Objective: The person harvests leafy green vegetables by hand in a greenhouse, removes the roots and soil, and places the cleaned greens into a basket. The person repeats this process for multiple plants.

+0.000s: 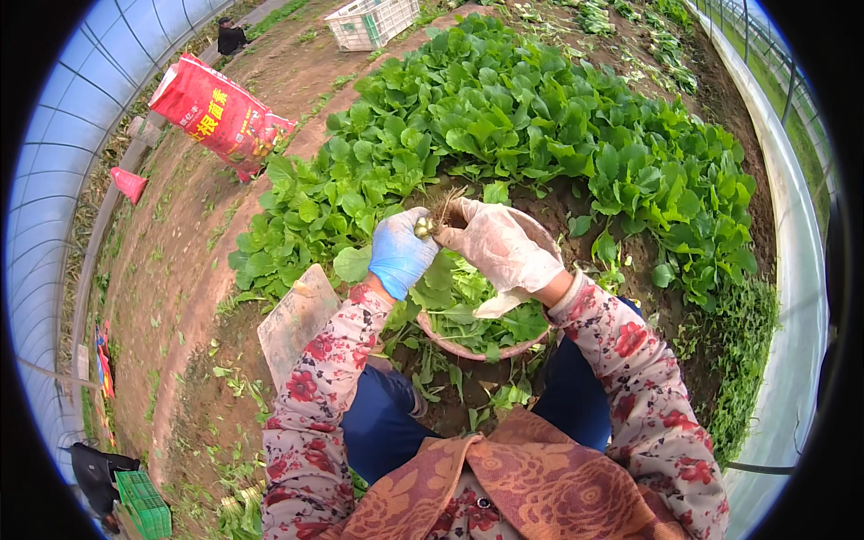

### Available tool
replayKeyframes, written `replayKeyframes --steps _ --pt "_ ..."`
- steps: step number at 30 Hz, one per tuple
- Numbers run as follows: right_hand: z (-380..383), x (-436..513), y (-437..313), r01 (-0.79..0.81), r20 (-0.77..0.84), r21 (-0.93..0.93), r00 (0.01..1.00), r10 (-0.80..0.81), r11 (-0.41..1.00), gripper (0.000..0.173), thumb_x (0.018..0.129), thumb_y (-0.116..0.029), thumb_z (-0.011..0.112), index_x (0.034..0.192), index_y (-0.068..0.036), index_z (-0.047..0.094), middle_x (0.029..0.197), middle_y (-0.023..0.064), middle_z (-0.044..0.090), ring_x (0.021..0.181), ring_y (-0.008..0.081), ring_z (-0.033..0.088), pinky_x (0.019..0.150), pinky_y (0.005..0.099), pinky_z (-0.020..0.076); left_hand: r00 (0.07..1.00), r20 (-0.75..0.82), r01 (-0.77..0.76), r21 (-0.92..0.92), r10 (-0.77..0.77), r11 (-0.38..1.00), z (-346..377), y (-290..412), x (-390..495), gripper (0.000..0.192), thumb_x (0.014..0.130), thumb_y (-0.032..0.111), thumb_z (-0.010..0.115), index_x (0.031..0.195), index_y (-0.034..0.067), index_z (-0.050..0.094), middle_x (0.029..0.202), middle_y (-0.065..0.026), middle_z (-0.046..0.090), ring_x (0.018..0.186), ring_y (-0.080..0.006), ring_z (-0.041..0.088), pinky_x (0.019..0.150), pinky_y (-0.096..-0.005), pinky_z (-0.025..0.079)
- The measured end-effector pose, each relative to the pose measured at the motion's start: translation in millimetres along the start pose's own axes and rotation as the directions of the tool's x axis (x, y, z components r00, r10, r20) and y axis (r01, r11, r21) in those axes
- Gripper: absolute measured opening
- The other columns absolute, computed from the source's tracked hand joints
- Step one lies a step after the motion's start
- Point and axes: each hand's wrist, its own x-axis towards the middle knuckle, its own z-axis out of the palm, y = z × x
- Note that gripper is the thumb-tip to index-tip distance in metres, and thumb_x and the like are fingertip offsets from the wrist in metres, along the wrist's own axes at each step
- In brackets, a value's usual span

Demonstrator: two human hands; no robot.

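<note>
My left hand, in a blue glove, grips a small bunch of leafy greens. Its pale cut-looking stem ends show beside the thumb, and leaves seem to hang below. Thin brown roots with soil stick out at the fingers of my right hand, which wears a loose whitish glove and pinches them. Below both hands stands a round pinkish basin between my knees. Loose green leaves lie in it, and my right hand and forearm hide part of its rim.
Leafy greens grow densely ahead. A flat whitish board leans by my left forearm. A red printed sack, a pink bag, a white crate and a green crate stand leftward. A person sits far off. Plastic film borders the right.
</note>
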Motion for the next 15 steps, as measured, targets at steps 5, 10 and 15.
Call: replayKeyframes --steps 5,10,15 --pt "-8 8 7 -0.211 -0.108 0.084 0.97 0.219 0.974 0.018 0.086 -0.015 0.059 0.088 -0.001 0.07 0.078 0.02 0.067 0.071 0.0334 0.067 0.067 0.0396 0.0525 0.992 0.108 0.062 0.042 -0.067 0.997 -4 2 -3 0.033 0.073 0.016 0.08 0.1 0.001 0.068 0.08 -0.0109 0.07 0.07 -0.0224 0.066 0.069 -0.0318 0.053" --pt "-13 7 47 0.066 0.029 -0.256 0.998 -0.061 0.965 0.034 0.087 -0.022 0.065 0.111 0.001 0.062 0.079 0.0176 0.067 0.073 0.027 0.067 0.068 0.037 0.0522 0.924 0.251 0.381 -0.535 -0.289 0.754 -20 7 -1 0.025 0.079 0.011 0.081 0.101 0.003 0.07 0.082 0.0001 0.07 0.057 -0.0058 0.058 0.044 -0.0221 0.044" --pt "11 -5 1 -0.158 0.208 0.252 0.972 0.106 0.955 0.037 0.092 -0.018 0.063 0.125 -0.004 0.056 0.103 0.0072 0.066 0.094 0.0141 0.059 0.084 0.0316 0.0483 0.939 0.182 0.34 -0.605 -0.291 0.72 -18 10 -2 0.022 0.08 0.012 0.08 0.098 0.004 0.071 0.078 0.0014 0.068 0.054 -0.0064 0.057 0.044 -0.0223 0.044"
